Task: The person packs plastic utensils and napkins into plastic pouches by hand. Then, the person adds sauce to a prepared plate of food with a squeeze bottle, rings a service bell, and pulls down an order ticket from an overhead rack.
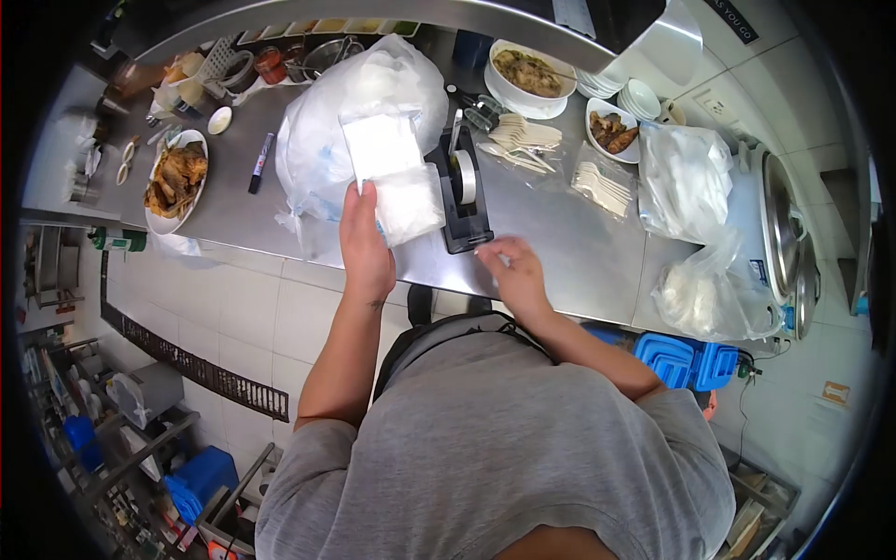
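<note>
My left hand (366, 245) is closed on a flat white packet in clear plastic (409, 203), held up above the steel counter (579, 257). Behind its upper part is another white, flat sheet-like piece (383, 142); I cannot tell whether the two are joined. A black tape dispenser (473, 230) with a white roll stands just right of the packet. Close to the dispenser's front end, my right hand (516, 275) has thumb and fingers pinched together; whatever lies between them is too small to make out. A big, full white plastic bag (322, 121) sits behind my left hand.
Left on the counter are a plate of fried meat (177, 182) and a marker (261, 163). Toward the right are wooden cutlery packs (602, 187), a bowl of food (532, 75), a smaller bowl (611, 129) and plastic bags (686, 177). A steel shelf edge (420, 14) overhangs the back.
</note>
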{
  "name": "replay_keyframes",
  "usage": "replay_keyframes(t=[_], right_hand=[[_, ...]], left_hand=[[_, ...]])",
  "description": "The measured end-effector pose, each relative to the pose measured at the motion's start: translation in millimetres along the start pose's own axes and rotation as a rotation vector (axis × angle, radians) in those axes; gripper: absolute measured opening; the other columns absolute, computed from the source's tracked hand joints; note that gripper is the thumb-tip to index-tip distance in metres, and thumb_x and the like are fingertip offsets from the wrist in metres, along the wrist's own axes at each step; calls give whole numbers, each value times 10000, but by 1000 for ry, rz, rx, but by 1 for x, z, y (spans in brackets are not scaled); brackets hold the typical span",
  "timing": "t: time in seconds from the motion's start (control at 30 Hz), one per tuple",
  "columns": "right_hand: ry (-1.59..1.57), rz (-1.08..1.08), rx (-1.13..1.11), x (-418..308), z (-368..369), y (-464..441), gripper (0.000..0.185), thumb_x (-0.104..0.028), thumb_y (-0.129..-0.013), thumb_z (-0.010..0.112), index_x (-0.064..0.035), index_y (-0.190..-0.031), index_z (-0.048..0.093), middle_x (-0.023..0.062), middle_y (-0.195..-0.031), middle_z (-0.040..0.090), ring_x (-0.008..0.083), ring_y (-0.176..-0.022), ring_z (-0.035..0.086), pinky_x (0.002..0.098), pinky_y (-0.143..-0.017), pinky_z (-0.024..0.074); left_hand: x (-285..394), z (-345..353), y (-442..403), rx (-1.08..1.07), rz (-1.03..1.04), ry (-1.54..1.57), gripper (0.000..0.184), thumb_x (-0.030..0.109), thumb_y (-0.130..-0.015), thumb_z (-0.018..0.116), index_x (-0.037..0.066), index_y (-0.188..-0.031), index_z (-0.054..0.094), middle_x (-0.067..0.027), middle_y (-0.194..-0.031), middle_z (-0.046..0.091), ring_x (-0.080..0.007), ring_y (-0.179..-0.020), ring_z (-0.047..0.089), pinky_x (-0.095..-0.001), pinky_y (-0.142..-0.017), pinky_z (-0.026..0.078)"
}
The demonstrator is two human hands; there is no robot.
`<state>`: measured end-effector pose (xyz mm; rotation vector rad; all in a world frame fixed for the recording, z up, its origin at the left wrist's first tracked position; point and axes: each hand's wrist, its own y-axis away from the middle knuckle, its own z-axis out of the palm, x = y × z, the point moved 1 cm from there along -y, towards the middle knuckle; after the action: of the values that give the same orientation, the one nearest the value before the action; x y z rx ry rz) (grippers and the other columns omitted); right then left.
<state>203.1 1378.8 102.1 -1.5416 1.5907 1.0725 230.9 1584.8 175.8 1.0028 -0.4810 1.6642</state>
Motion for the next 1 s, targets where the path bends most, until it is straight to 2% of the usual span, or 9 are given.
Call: replay_keyframes(t=[0.13,0.17,0.27,0.4,0.5,0.63,0.73,0.83,1.0], right_hand=[[-104,248,-109,36,16,6,197,-199,-845,629,-14,-878,685,119,-764,651,219,-700,613,307,-660,469],[-26,160,-65,40,19,3,200,-200,-851,610,-13,-872,678,124,-727,661,221,-640,616,329,-621,472],[243,240,-88,62,16,-2,183,-150,-886,600,24,-884,655,48,-766,649,110,-682,567,263,-633,459],[-6,203,-39,63,-4,-4,136,-108,-890,593,8,-871,662,32,-746,621,96,-665,541,241,-621,447],[-73,21,3,-24,-37,-18,125,-82,-900,583,2,-934,669,20,-755,613,82,-699,533,226,-646,445],[367,-627,-26,-129,-66,-30,280,-17,-843,601,-90,-1109,651,67,-801,620,196,-721,560,297,-667,458],[433,-622,-77,-176,-62,-28,334,-75,-828,610,-106,-1159,583,122,-826,629,320,-810,580,392,-764,452],[508,-623,-136,-181,-62,-34,399,-60,-834,586,-111,-1220,495,128,-838,636,333,-840,589,415,-803,420],[610,-643,-146,-177,-65,-40,360,-32,-812,596,-115,-1153,514,114,-830,629,327,-828,581,409,-791,412]], left_hand=[[-8,0,-13,-14,-38,10,386,277,-978,437,-27,-1214,474,-85,-1149,559,-145,-1048,520,-273,-936,378],[-9,1,-15,-27,-48,12,387,282,-979,438,-27,-1210,477,-85,-1145,560,-144,-1041,522,-270,-931,380],[-16,-1,-21,-37,-63,15,380,278,-976,454,-28,-1200,484,-83,-1126,565,-138,-1025,519,-264,-914,385],[-17,5,-19,13,-74,25,362,268,-975,471,-26,-1184,498,-70,-1092,579,-122,-991,522,-252,-881,399],[-14,15,-13,-20,-105,-31,352,277,-979,469,-19,-1165,515,-59,-1067,590,-107,-962,529,-241,-858,409],[-18,31,-4,-105,-151,-23,340,292,-980,466,-7,-1128,534,-52,-1031,594,-98,-939,526,-238,-834,410],[-18,39,5,-187,-149,-58,332,303,-983,459,7,-1103,547,-41,-1006,596,-89,-919,520,-232,-811,410],[-13,49,13,-238,-158,-87,320,305,-988,444,22,-1086,555,-20,-973,591,-76,-894,506,-219,-793,399],[-17,54,21,-238,-161,-99,303,290,-992,435,23,-1074,553,-4,-948,568,-65,-881,471,-211,-795,371]])
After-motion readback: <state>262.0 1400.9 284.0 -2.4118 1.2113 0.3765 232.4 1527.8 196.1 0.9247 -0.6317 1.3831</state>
